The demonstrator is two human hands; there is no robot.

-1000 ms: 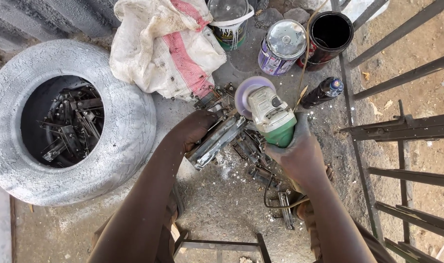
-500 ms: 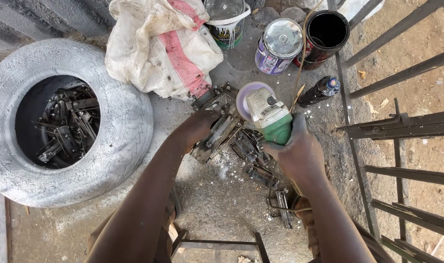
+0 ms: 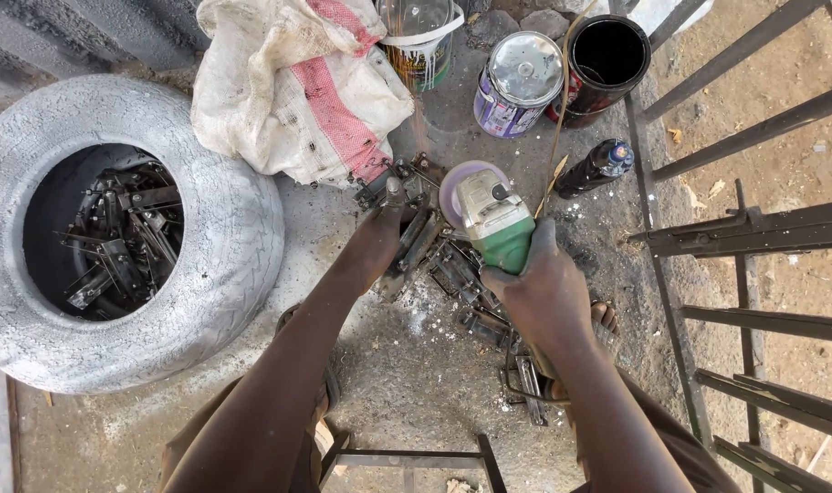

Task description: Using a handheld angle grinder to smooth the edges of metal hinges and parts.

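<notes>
Grinder in my right hand, metal piece pinned under my left, at the centre of the frame.

My right hand (image 3: 542, 290) is clenched around the green body of the angle grinder (image 3: 489, 215), whose purple disc sits just above centre, touching the pile of small metal parts (image 3: 466, 292) on the concrete floor (image 3: 416, 383). My left hand (image 3: 384, 236) reaches in from lower left and presses a flat metal bracket (image 3: 414, 246) down, fingers closed over it, just beside the disc. At the left lies a grey-painted tyre (image 3: 233, 228) filled with more brackets. At the top are a white sack (image 3: 288, 82) with a red stripe, two paint tins (image 3: 516, 78) and a black can (image 3: 612, 55); a dark bottle (image 3: 596, 167) lies upper right. A metal gate frame (image 3: 753, 228) runs along the right edge.
</notes>
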